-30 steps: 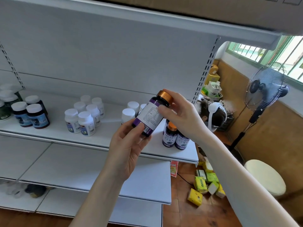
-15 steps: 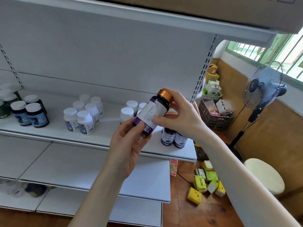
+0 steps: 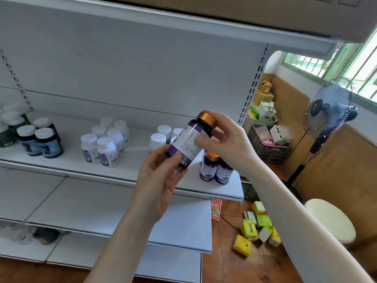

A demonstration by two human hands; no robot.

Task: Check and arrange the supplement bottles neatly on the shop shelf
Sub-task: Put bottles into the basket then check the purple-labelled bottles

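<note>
Purple-label bottle (image 3: 186,142) held tilted before the shelf (image 3: 130,173), cap (image 3: 207,119) toward 1 o'clock. Left hand (image 3: 161,180) grips its base; right hand (image 3: 226,144) pinches by the cap. Risk: light pinch slips, bottle drops onto twin bottles (image 3: 216,168) at 5 o'clock, toppling them. Label print illegible; white-capped bottles (image 3: 158,139) behind partly hidden.

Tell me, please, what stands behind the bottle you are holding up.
White-capped bottles stand on the shelf behind the held bottle; it and the left hand cover part of that group, so their number cannot be told.
</note>
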